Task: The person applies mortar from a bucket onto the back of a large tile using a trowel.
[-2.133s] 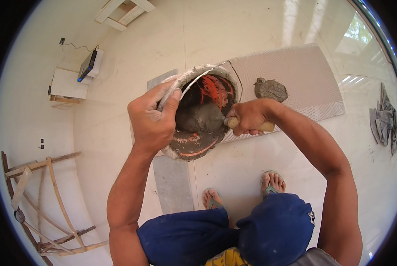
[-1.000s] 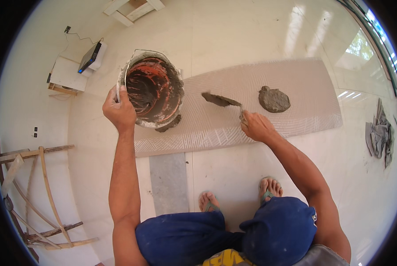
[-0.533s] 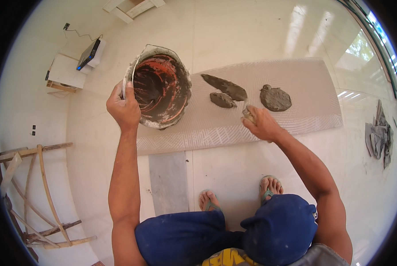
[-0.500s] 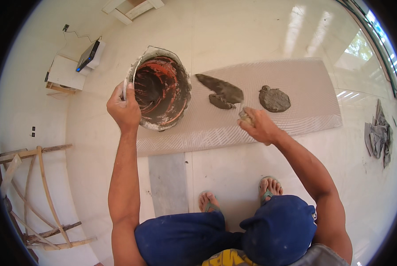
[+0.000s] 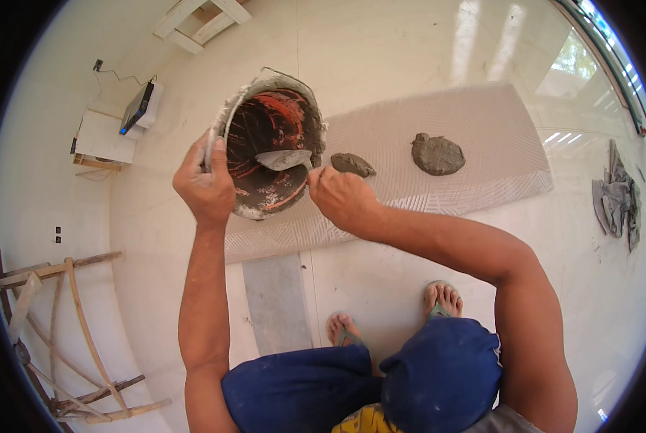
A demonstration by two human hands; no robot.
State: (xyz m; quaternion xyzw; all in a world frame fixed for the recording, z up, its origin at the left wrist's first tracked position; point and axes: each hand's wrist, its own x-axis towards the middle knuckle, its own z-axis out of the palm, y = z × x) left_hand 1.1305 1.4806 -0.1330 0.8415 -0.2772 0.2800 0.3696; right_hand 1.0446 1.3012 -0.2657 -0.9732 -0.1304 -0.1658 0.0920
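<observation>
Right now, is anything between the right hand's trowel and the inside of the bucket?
Nothing visible is. The trowel in the right hand shows unobstructed across the mouth of the bucket; its depth I cannot tell. The left hand grips the opposite rim, clear of the blade.

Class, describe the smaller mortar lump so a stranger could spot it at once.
Find the long, pinkish slab with combed ridges. On it, just right of the bucket and next to the right hand, lies the smaller mortar lump. It is narrow and elongated, unlike the larger, rounder lump farther right.
</observation>
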